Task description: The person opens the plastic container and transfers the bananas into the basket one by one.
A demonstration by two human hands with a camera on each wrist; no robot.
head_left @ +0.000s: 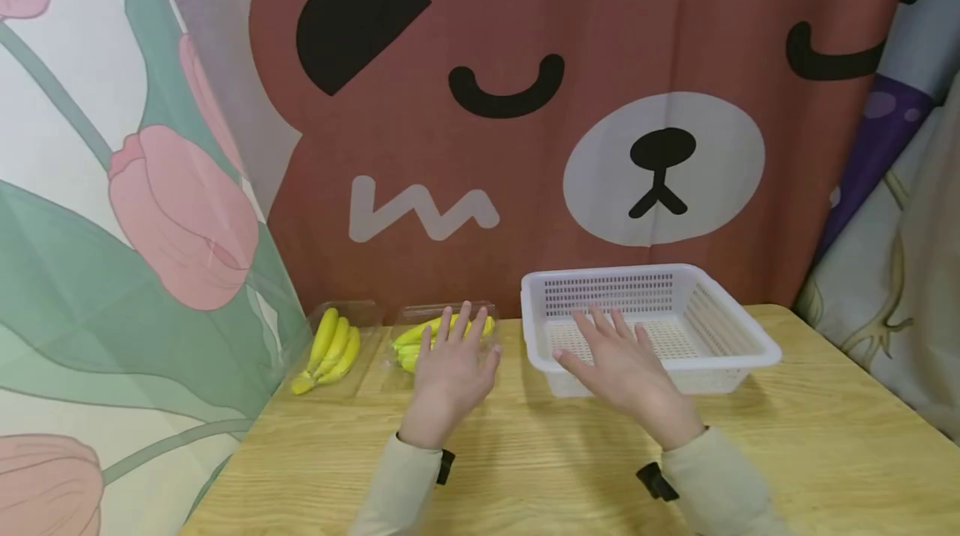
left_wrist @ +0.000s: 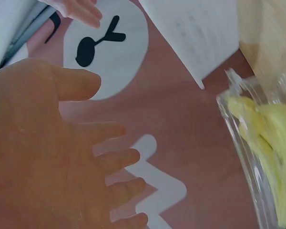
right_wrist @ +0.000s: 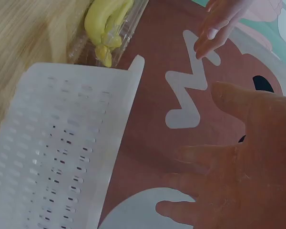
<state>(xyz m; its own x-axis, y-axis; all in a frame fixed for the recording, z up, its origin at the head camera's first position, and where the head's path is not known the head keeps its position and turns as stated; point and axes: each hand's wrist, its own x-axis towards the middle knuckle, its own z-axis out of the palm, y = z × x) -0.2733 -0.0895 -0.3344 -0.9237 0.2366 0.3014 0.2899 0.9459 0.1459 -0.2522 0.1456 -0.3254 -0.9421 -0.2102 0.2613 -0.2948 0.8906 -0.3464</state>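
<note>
Just beyond my left hand (head_left: pixel 450 369) lies the nearer banana pack (head_left: pixel 441 334), a clear plastic tray holding a yellow bunch; my fingertips hover over its near edge, spread and straight, gripping nothing. In the left wrist view the tray's transparent rim and the fruit sit just past the palm, not touching it. A second banana pack (head_left: pixel 330 346) rests further to the left of that hand, near the tulip curtain (head_left: pixel 112 211). My right hand (head_left: pixel 618 365), apart from the left, floats flat and empty above the near wall of the white perforated basket (head_left: pixel 742 336), which stands to the right of the packs on the wooden table (head_left: pixel 525 469). Judged from this pose, a good grasp would mean lowering the left hand squarely, taking the tray by both long sides rather than its flimsy lid, and keeping it level so the bunch does not slide.
</note>
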